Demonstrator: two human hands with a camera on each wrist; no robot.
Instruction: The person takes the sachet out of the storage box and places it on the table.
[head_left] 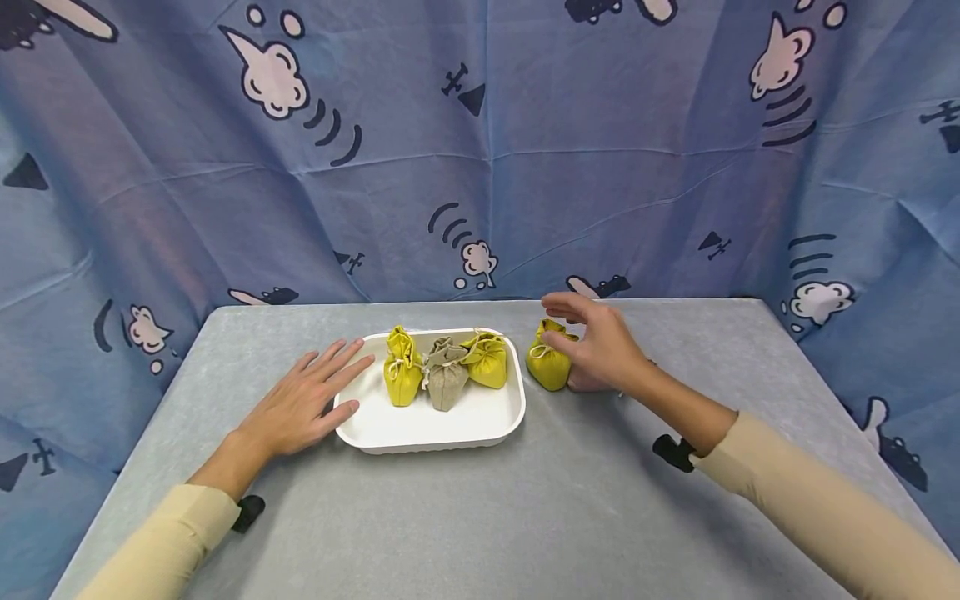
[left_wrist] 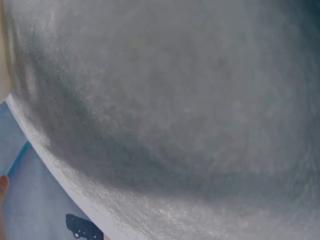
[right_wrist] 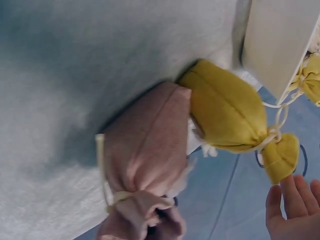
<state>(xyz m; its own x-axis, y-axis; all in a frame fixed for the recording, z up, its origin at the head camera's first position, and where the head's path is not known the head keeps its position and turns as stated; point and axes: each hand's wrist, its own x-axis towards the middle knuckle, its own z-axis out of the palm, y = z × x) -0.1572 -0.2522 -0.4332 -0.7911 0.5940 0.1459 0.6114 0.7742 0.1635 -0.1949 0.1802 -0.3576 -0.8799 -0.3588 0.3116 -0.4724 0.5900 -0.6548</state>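
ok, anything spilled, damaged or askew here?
Nothing spilled or visibly damaged. Mildly odd: a yellow pouch and a pink pouch stand outside the white tray, to its right, while three similar pouches are inside.

Two long, plain, cream-coloured fabric sleeves (head_left: 817,512) are ending in simple straight-edged cuffs (head_left: 204,504); beside each cuff, a small, rounded black device (head_left: 248,513) is protruding.

High head view faces forward and down; close wrist views share its table (head_left: 480,517).
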